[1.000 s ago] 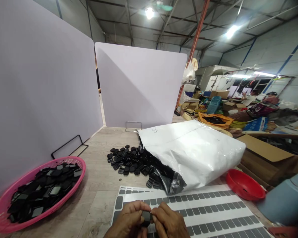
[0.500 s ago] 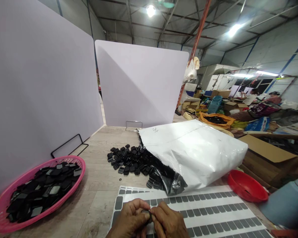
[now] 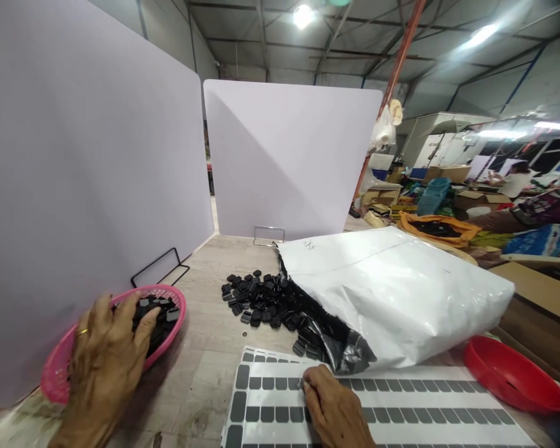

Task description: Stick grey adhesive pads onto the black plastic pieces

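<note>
My left hand (image 3: 107,361) is over the pink basket (image 3: 183,311), with thumb and fingers apart. Small flat black plastic pieces (image 3: 161,323), some with a grey face, fill this basket; the hand covers part of them. On the white sheet of grey stickers (image 3: 280,398) rests my right hand (image 3: 336,404), thumb and forefinger pinched together. A small grey sticker (image 3: 302,384) shows at those fingertips, partly hidden by them. Behind the sheet, more black pieces (image 3: 256,298) lie heaped at the mouth of a big white plastic bag (image 3: 392,292).
White panels (image 3: 289,155) on wire stands (image 3: 161,267) border the wooden-look table (image 3: 200,373) at the back and left. To the right are a red bowl (image 3: 513,373) and a cardboard box (image 3: 536,292). Farther back, people sit among bags and boxes.
Both hands were together over the sheet around a small black piece. My left hand has moved left to the pink basket and opened; that piece no longer shows. The view has turned left.
</note>
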Action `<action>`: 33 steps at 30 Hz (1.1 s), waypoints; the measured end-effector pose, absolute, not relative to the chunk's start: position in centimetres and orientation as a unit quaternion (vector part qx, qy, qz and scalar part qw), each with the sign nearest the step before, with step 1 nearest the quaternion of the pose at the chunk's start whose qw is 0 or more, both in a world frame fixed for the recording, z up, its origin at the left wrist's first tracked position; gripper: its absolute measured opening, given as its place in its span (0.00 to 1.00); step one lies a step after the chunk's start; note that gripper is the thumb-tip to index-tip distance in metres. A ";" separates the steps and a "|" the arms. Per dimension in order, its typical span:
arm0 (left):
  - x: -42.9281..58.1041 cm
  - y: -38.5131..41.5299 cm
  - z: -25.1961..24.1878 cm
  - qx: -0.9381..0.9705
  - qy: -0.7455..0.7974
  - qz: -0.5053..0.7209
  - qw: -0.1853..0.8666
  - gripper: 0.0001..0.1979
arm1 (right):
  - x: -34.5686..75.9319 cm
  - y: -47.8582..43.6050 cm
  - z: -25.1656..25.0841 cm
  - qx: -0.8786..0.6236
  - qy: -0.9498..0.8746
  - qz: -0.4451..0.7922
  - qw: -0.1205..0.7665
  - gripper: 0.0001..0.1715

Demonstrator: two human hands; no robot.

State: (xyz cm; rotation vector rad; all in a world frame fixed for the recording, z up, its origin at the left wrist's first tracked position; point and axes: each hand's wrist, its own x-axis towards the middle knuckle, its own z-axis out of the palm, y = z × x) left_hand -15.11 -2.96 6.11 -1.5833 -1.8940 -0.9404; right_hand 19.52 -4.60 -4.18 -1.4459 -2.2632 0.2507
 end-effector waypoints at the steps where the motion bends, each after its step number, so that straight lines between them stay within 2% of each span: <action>1: -14.9 -3.0 5.3 -0.589 -0.679 -0.345 0.270 0.25 | 18.9 -4.5 -3.8 -0.522 -0.819 0.098 0.216 0.12; 4: -12.6 -3.5 1.4 -0.662 -0.598 -0.378 0.248 0.19 | 16.9 -4.0 -2.8 -0.541 -0.812 0.119 0.184 0.11; 7: -9.6 -4.3 -3.2 -0.787 -0.489 -0.311 0.211 0.14 | 15.2 -3.3 -2.5 -0.554 -0.811 0.111 0.150 0.11; 10: -8.1 -5.0 -6.8 -0.835 -0.431 -0.246 0.239 0.15 | 13.9 -2.7 -3.4 -0.527 -0.836 0.064 0.140 0.11; 13: -7.9 -5.3 -8.7 -0.831 -0.420 -0.245 0.269 0.18 | 12.5 -2.3 -4.4 -0.506 -0.852 0.020 0.129 0.10; 22: -8.2 -5.6 -9.8 -0.822 -0.440 -0.245 0.267 0.21 | 9.1 -2.2 -3.3 -0.538 -0.839 0.056 0.068 0.14; 33: -8.1 -5.7 -9.2 -0.829 -0.435 -0.223 0.273 0.20 | 8.8 -2.2 -3.4 -0.544 -0.834 0.055 0.080 0.16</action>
